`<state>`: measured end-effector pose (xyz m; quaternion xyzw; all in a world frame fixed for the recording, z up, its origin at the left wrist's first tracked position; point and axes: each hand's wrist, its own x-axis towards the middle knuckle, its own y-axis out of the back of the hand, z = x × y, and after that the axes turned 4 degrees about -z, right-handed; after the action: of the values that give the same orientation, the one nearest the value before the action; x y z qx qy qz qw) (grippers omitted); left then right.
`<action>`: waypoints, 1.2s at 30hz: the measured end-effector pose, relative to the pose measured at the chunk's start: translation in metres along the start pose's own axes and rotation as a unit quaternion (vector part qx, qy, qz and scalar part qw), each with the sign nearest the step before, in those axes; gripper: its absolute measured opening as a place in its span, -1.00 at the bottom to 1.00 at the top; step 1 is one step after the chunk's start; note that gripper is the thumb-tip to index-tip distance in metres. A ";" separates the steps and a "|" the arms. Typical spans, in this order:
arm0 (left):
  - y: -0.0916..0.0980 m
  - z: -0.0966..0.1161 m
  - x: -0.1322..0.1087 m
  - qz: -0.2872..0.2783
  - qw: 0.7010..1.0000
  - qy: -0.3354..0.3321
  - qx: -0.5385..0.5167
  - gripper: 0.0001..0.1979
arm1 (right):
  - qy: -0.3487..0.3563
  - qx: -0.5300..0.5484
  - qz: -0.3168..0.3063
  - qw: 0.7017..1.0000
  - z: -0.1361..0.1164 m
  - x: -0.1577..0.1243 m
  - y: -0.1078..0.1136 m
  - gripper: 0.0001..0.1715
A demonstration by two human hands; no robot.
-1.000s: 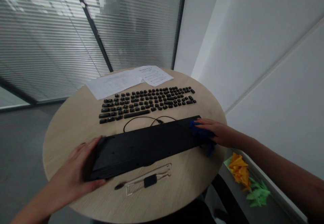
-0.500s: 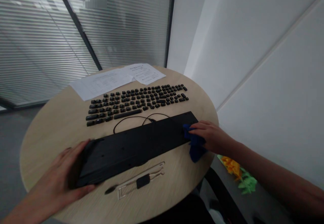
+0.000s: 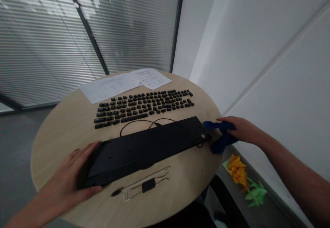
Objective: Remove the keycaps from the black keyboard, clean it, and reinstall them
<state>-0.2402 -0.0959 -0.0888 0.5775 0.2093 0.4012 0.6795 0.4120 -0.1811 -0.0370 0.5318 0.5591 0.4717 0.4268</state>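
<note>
Across the near half of one round wooden table [image 3: 193, 173] lies one black keyboard body [image 3: 152, 149], slanting up to the right. Two sheets of paper, as far as can be seen, rest at the far edge: a left sheet [image 3: 110, 87] and a right sheet [image 3: 154, 79]. Both bear printed lines too small to read, the right one with a larger heading.

Nearer come dozens of loose black keycaps [image 3: 140, 106], in rows too small to count surely, with one long bar [image 3: 134, 118] among them; any legends are unreadable. One thin cable [image 3: 134, 121] loops between keycaps and body.

The left hand [image 3: 70, 174] grips the body's left end, thumb on the near side, fingers on the far. The right hand [image 3: 243, 130] is closed on one blue cloth [image 3: 223, 142], just beyond the body's right end; whether cloth and body touch is hard to tell.

Two slim tools lie before the body: one dark-tipped stick [image 3: 146, 179] and one wire tool [image 3: 149, 185] with a dark grip.
</note>
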 end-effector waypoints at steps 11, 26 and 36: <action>-0.008 -0.001 -0.004 0.021 1.000 0.001 -0.020 -0.02 | -0.188 0.111 0.110 0.970 0.025 0.074 0.009 -0.71; 0.021 0.028 0.001 -0.064 0.994 0.020 -0.092 -0.13 | 0.204 0.153 0.151 0.955 -0.152 -0.042 0.025 -0.65; 0.021 0.087 0.007 0.006 0.997 -0.061 -0.054 -0.47 | 0.343 0.082 0.005 0.936 -0.176 -0.027 -0.066 -0.46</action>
<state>-0.1775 -0.1434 -0.0465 0.5648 0.1423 0.3799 0.7186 0.2285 -0.2207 -0.0687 0.3736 0.7056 0.5802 0.1609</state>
